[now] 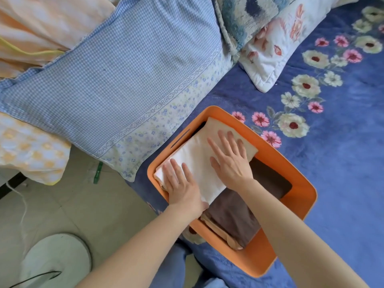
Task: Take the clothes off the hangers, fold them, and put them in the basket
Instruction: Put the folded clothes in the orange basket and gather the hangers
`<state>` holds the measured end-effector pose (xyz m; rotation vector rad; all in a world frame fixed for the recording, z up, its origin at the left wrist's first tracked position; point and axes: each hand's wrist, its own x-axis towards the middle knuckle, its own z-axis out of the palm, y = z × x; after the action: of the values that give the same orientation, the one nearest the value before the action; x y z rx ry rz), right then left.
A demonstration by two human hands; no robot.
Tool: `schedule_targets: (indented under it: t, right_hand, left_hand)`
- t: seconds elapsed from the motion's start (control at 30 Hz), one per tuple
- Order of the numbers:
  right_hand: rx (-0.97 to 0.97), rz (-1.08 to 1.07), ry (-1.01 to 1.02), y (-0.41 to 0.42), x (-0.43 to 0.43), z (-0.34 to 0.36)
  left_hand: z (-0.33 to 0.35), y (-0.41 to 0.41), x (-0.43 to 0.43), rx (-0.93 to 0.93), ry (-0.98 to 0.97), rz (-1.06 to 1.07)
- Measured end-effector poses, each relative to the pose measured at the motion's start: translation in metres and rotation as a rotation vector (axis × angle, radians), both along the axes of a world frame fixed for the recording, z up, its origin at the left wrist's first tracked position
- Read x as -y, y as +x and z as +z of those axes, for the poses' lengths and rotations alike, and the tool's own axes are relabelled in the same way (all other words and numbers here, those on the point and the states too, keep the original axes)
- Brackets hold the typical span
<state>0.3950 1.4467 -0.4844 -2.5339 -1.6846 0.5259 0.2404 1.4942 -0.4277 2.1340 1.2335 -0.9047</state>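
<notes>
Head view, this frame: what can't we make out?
1. Head view: the basket floor and how many layers it holds, covered by the white folded garment and the brown folded garment.
2. Head view: what kind of clothing the white folded garment is. It is folded, and the left hand and right hand lie flat on it.
3. Head view: hangers or clothes left to fold. None are in frame.
</notes>
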Motion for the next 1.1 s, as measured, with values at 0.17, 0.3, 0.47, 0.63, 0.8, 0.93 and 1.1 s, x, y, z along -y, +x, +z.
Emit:
schedule_targets:
  t: [0.17, 0.3, 0.47, 0.63, 0.8, 0.93, 1.1]
  right_hand:
    - [0.053, 0.117, -0.143, 0.024, -0.016, -0.019]
    - [0.031, 0.11, -0.169, 0.026, -0.018, -0.041]
    - [0.031, 0.109, -0.217, 0.028, -0.021, -0.057]
    - [-0.117, 0.102, -0.314, 0.028, -0.026, -0.022]
    - [-0.095, 0.022, -0.305, 0.009, 0.035, 0.034]
    - [-0.081, -0.14, -0.249, -0.012, 0.122, 0.082]
    - [-0.023, -0.328, -0.223, -0.037, 0.252, 0.142]
  left_hand:
    - [-0.037, 0.005, -0.007, -0.179, -0.054, -0.041]
    - [-0.06, 0.006, -0.007, -0.235, -0.03, -0.06]
    - [-0.075, 0.008, -0.008, -0.246, -0.006, -0.046]
    - [-0.062, 0.007, -0.013, -0.192, -0.111, -0.058]
    - [-0.023, 0.005, -0.017, -0.015, -0.182, 0.01]
    - [0.018, 0.017, 0.028, 0.139, -0.087, -0.113]
    - [0.067, 0.044, 0.137, 0.248, -0.001, -0.365]
